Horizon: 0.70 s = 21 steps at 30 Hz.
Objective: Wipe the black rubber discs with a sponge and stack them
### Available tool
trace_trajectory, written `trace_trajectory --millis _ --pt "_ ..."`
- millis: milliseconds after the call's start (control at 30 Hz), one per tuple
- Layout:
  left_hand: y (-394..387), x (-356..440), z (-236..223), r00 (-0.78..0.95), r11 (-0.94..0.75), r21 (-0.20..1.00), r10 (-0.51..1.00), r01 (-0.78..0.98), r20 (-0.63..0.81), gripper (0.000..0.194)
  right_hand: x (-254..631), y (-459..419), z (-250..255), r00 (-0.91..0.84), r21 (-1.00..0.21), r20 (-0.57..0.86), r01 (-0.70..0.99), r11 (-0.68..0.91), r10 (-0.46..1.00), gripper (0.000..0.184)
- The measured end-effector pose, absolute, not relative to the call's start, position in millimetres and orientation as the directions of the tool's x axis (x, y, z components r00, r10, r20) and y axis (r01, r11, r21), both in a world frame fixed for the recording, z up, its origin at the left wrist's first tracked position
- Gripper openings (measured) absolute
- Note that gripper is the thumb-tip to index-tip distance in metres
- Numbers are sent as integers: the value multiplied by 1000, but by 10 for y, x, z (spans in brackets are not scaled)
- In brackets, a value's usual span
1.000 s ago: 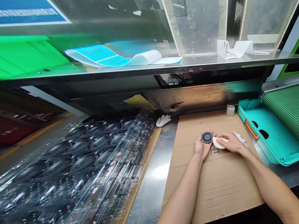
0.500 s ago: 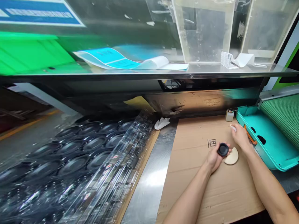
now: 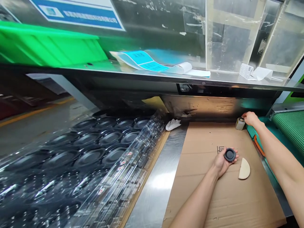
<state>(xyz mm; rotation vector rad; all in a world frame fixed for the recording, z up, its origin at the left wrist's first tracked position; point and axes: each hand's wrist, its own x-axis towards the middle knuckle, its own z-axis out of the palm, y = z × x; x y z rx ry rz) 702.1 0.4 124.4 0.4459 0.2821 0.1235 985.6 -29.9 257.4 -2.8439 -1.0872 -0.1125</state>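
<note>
In my left hand (image 3: 222, 163), above the cardboard, lies a small round black dish-shaped part (image 3: 230, 155); the thumb is over its near side and the fingertips show past it. My right hand (image 3: 251, 119) reaches to the back right, its fingers pinched together at the dark top of a small pale bottle (image 3: 240, 124). Whatever those fingers hold is hidden. A cream half-round pad (image 3: 244, 169) rests flat on the cardboard sheet (image 3: 201, 183), to the right of my left hand and apart from it.
Black trays with round hollows (image 3: 92, 156) and clear plastic trays (image 3: 125, 167) fill the left side. A crumpled white wipe (image 3: 173, 124) lies by them. At right are a teal bin (image 3: 257, 139) with an orange-handled tool (image 3: 258, 145) and a green belt (image 3: 291, 125). A metal shelf (image 3: 220, 77) crosses above.
My right hand has moved back to the bottle top; the small white thing in its fingers no longer shows. My left hand still holds the black part. The view has shifted left.
</note>
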Motion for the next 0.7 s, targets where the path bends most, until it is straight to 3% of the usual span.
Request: trace_trajectory --millis 533,700 --pt "67 7068 1191 963 917 393 167 -73 -210 40 9821 -326 2597 751 -123 100 660 -741 653 28" --pt "119 7059 1237 945 918 372 235 -138 -228 36 9579 -391 2672 742 -160 159 671 -724 652 29"
